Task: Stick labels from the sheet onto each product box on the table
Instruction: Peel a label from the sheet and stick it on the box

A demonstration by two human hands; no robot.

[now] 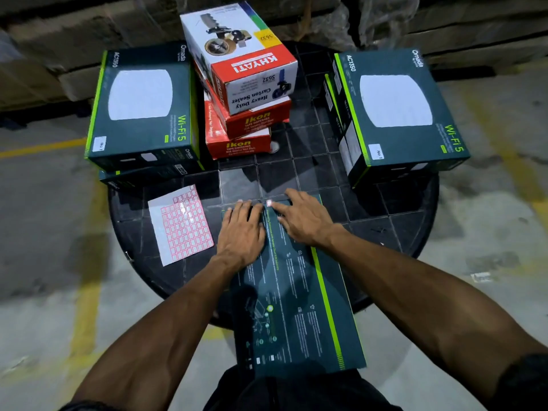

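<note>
A dark green product box [293, 304] lies flat in front of me, its near end hanging over the table's front edge. My left hand [241, 229] rests flat on its far end with straight fingers. My right hand [302, 218] lies beside it, its index fingertip touching a small white label [269, 202] on the box's far edge. The label sheet [181, 223], white with red-bordered stickers, lies on the table to the left of the box.
The round black table [391, 223] carries a green Wi-Fi box [142, 108] on a stack at back left and another [397, 114] at back right. A white carton sealer box [240, 54] tops two red dispenser boxes [240, 134] in the middle. Concrete floor surrounds the table.
</note>
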